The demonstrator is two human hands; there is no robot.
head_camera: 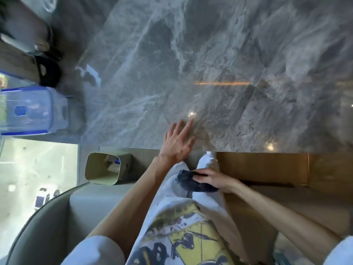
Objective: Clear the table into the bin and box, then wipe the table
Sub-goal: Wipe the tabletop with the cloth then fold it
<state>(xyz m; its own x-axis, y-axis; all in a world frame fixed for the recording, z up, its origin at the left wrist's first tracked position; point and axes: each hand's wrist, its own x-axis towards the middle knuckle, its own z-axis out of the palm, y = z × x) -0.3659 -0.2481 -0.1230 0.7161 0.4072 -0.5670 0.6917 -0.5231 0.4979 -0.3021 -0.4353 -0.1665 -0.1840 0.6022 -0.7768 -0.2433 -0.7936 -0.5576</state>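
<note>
At the near edge of the table (210, 64), the left hand (178, 142) is laid flat on the grey marbled top, its fingers spread and straight and nothing held in it. Its wrist crosses the table's edge.

Below the edge, the right hand (214, 178) is pressed against the front of a white printed shirt (172, 226). Its fingers are curled over a dark cloth (196, 183), which is gripped and bunched against the shirt, clear of the table. The thumb is hidden behind the cloth.

1 pale bin (103, 168) is seen on the floor to the left of the person, just below the table's edge, its opening turned toward the camera. Some light-coloured items lie inside; they are too blurred to be identified.

1 clear plastic box (28, 109) with blue trim is noted at the table's far left. It is cut off by the frame, and whether it rests on the top or beside it cannot be told.

Dark shapes (47, 73) beyond the box are smeared by blur and cannot be made out. A grey chair (57, 217) is partly visible at lower left. A brown surface (267, 169) to the right is unidentified.
</note>
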